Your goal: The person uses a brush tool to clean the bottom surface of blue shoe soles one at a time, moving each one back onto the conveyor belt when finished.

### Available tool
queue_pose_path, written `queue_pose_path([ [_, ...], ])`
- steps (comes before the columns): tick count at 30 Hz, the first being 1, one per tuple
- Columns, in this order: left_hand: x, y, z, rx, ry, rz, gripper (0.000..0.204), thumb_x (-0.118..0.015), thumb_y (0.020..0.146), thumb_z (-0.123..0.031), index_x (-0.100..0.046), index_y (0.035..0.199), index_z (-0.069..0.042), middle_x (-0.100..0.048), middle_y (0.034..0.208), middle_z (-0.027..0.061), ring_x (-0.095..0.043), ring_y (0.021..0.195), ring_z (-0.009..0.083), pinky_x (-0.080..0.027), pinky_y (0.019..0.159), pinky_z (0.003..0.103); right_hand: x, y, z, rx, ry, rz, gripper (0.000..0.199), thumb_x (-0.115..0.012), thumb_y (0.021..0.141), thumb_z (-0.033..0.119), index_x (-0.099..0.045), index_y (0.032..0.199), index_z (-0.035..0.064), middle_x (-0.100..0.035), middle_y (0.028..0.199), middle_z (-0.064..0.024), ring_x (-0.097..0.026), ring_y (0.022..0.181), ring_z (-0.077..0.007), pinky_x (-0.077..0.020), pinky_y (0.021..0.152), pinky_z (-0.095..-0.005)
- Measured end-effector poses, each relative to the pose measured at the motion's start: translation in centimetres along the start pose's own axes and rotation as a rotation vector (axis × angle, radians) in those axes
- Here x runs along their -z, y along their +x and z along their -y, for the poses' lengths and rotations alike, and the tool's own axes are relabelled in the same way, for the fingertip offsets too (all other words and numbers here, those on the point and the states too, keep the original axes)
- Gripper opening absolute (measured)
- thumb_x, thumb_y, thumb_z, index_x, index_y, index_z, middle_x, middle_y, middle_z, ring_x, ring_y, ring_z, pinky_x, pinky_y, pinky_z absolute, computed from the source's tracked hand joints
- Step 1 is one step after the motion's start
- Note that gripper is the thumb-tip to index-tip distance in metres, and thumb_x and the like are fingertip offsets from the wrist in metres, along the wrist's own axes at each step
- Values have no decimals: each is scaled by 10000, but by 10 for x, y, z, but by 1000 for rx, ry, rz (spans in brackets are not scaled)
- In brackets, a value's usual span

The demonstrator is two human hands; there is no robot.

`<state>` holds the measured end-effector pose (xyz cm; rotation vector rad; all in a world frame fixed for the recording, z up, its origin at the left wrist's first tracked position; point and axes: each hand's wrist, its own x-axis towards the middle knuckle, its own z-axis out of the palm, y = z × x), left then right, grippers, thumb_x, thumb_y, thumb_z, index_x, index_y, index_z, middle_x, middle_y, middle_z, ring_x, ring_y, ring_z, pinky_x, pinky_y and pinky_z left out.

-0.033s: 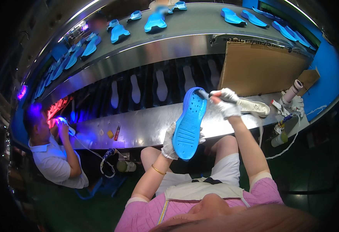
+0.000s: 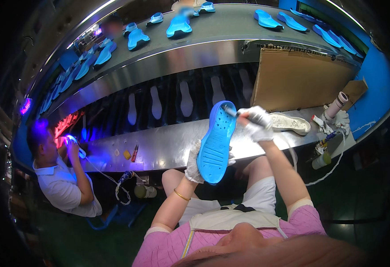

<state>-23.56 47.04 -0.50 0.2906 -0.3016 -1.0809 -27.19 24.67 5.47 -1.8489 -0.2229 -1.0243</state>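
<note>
My gloved left hand (image 2: pixel 195 163) holds a blue shoe sole (image 2: pixel 216 143) upright by its lower edge, tread side facing me, above the steel bench (image 2: pixel 159 149). My gloved right hand (image 2: pixel 257 123) grips a thin pen-like tool (image 2: pixel 230 111) whose tip touches the sole's upper end. A white shoe (image 2: pixel 291 123) lies on the bench just right of my right hand.
White soles (image 2: pixel 186 99) ride a dark belt behind the bench, and blue soles (image 2: pixel 179 25) lie on the upper shelf. A cardboard sheet (image 2: pixel 297 80) leans at the right. Bottles and a cup (image 2: pixel 322 160) crowd the bench's right end. A co-worker (image 2: pixel 63 182) sits left under violet light.
</note>
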Motion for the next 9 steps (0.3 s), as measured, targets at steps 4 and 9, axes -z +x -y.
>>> queue_pose_path([
  [4, 4, -1, -13, -50, -129, 158, 717, -413, 950, -530, -335, 1430, -4, -502, 1324, 251, -539, 1177, 425, -430, 1020, 546, -22, -57, 40, 48, 2, 255, 203, -734, 709, -66, -683, 868, 50, -669, 882, -99, -663, 849, -215, -533, 757, -304],
  [9, -34, 14, -46, -85, 319, -54, 745, -441, 929, -591, -373, 1411, -26, -560, 1267, 207, -606, 1100, 365, -493, 963, 516, 20, -59, 60, -382, 544, 61, 144, -720, 796, -28, -675, 915, 39, -677, 941, -121, -670, 777, -170, -547, 705, -271],
])
